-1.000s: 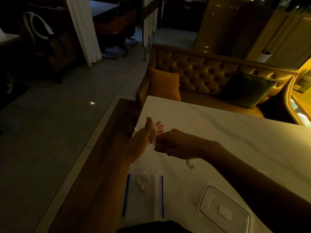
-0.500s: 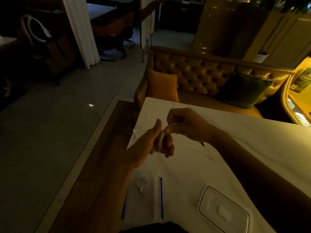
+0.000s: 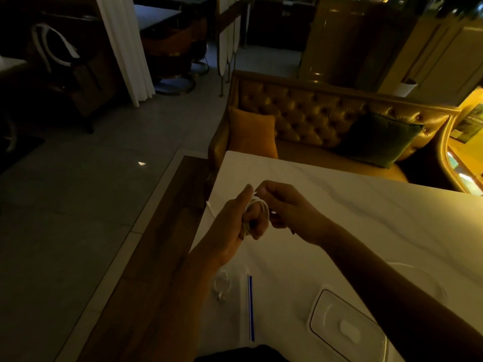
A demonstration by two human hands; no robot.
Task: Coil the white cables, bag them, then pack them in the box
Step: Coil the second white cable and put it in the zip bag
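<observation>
Near-left corner of table (image 3: 366, 220): clear bag (image 3: 239, 304), one coil (image 3: 222, 283) inside. Above the left edge I see left hand (image 3: 230, 231) curled, white cable (image 3: 260, 209) wound round its fingers; right hand (image 3: 285, 209) pinching its strand. Rightmost, box (image 3: 345, 327) at near edge.

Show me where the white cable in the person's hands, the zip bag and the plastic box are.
white cable (image 3: 264, 209): head view, on the loops round the fingers of the left hand (image 3: 230, 226).
zip bag (image 3: 250, 307): head view, on its blue strip.
plastic box (image 3: 345, 329): head view, on the middle of its lid.
</observation>
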